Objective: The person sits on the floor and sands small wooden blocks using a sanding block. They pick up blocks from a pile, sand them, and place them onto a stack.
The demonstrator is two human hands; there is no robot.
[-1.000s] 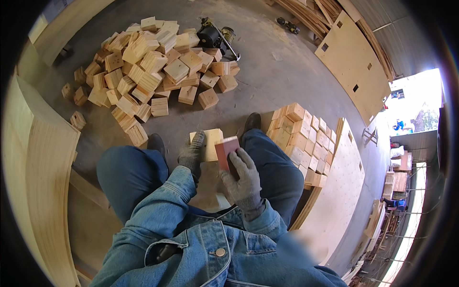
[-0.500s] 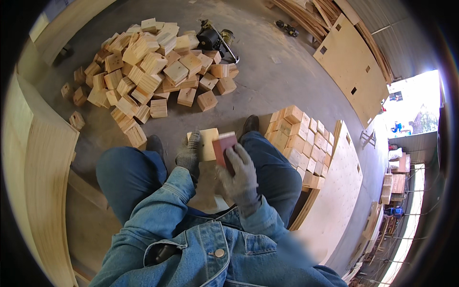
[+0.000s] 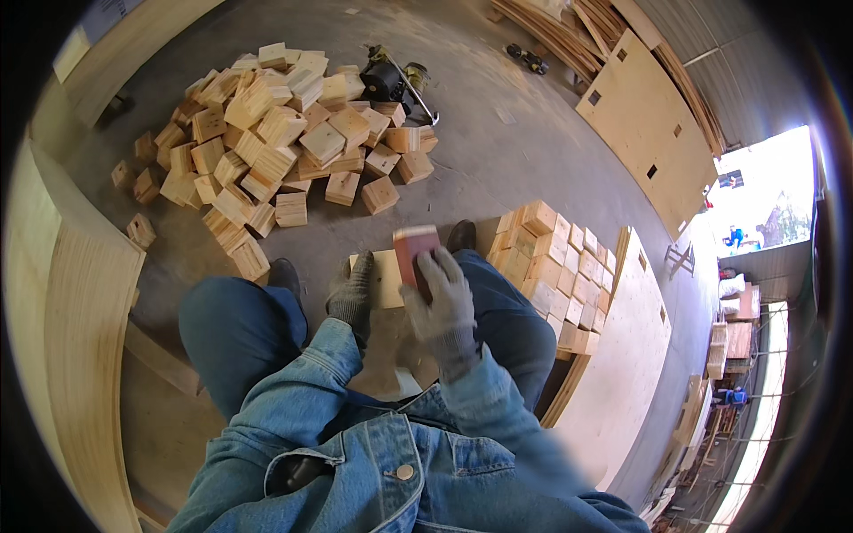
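Grey workshop floor [image 3: 498, 151], looks like concrete, spreads across the mid. Far L: tall curved wood panel [image 3: 84, 329], pale. Next, big messy pile of blocks [image 3: 267, 133], a few loose pcs at its L side. L knee [image 3: 240, 333] in dark trousers sits below the pile, L boot [image 3: 284, 275] just past it. Approx. mid: L hand [image 3: 349, 298], grey glove, touching the L edge of a flat wood block [image 3: 382, 289]; fingers bent, undersides hidden, so can't tell how far they close. That block is btwn the boots; can't tell if it's on the floor or held up. Above, by the pile's R end: black power tool [image 3: 384, 80] w/ metal bar. Then a red-brown block [image 3: 414, 244] w/ pale end, overlapping the wood block's R part in view; contact unclear. R hand [image 3: 442, 306], also gloved, has fingers closed round it. Further R: R boot [image 3: 462, 235], neat stack of blocks [image 3: 560, 271], long pale board [image 3: 613, 382] beside it, sheet w/ square holes [image 3: 653, 124], bright doorway [image 3: 769, 191].
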